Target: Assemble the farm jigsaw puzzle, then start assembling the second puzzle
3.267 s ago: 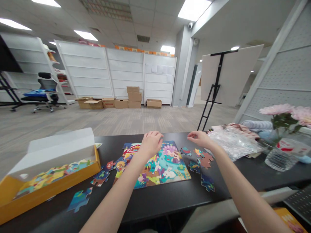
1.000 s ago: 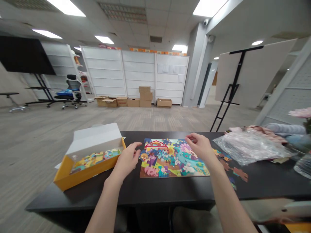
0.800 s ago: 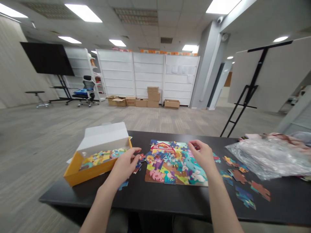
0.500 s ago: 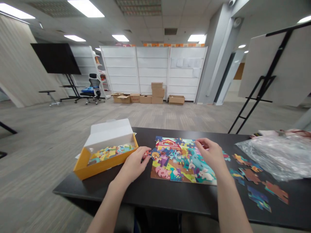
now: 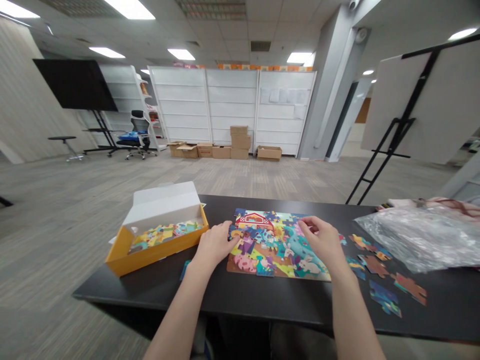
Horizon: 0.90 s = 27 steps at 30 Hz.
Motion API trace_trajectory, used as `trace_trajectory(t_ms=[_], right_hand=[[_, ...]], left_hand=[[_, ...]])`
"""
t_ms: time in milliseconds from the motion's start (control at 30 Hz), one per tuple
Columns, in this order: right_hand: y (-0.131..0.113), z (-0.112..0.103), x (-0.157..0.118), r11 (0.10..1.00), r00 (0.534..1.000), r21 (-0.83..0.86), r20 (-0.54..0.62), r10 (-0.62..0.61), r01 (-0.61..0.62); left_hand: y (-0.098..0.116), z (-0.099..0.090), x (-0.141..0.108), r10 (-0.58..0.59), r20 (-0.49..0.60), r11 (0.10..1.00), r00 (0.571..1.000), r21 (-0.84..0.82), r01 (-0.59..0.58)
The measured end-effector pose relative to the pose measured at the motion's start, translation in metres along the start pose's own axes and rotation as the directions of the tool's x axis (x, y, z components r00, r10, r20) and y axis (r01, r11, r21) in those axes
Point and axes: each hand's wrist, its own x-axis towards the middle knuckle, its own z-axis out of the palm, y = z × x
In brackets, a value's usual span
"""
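Black table (image 5: 225,300) standing on a carpeted office floor. Item: jigsaw puzzle (image 5: 275,245), mostly assembled, lying flat mid-table. Item: my left hand (image 5: 215,245), which I am resting on the puzzle's left edge, fingers loosely spread, no clear grip showing. Item: my right hand (image 5: 322,242), which I am curling over the puzzle's right side; whether it is pinching a piece, I cannot tell. Item: yellow box (image 5: 150,262), holding more pieces, just left of my left hand. Item: loose pieces (image 5: 375,266), lying right of the puzzle, beside a plastic bag (image 5: 423,240).
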Motion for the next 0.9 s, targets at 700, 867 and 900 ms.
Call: trace_trajectory(t_ms=[700,867,900], right_hand=[[-0.002,0.014,-0.006,0.988,0.977,-0.058,0.168,-0.131,0.143],[0.000,0.013,-0.006,0.988,0.976,-0.063,0.174,-0.131,0.144],[0.000,0.013,-0.006,0.988,0.976,-0.057,0.174,-0.135,0.147]], left_hand=[[-0.003,0.008,0.015,-0.075,-0.188,0.965,0.979,-0.259,0.024],[-0.010,-0.019,-0.001,-0.093,-0.263,0.912,0.960,-0.409,-0.023],[-0.013,-0.024,-0.009,-0.059,-0.226,0.918,0.972,-0.394,-0.036]])
